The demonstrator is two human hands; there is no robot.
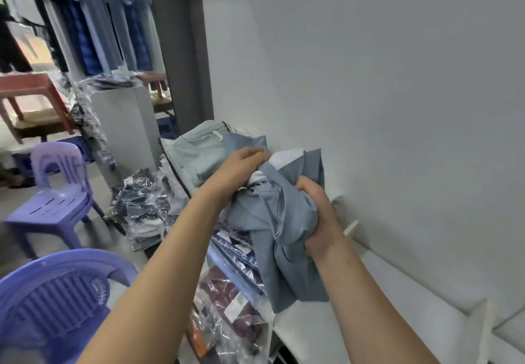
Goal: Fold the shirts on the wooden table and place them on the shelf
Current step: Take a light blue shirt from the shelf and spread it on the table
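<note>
Clearly bunched, the blue shirt [279, 221] hangs above the white shelf [326, 332], left hand [241, 164] pinching its upper edge, right hand [318, 215] fisted around its middle; shaking it flat before folding seems wisest.

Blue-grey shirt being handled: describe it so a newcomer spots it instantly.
Start at the white wall and drop to the white shelf below. The blue-grey shirt hangs bunched above it, gripped by left hand and right hand. Unlike the pale green shirts behind, it is unfolded.
</note>
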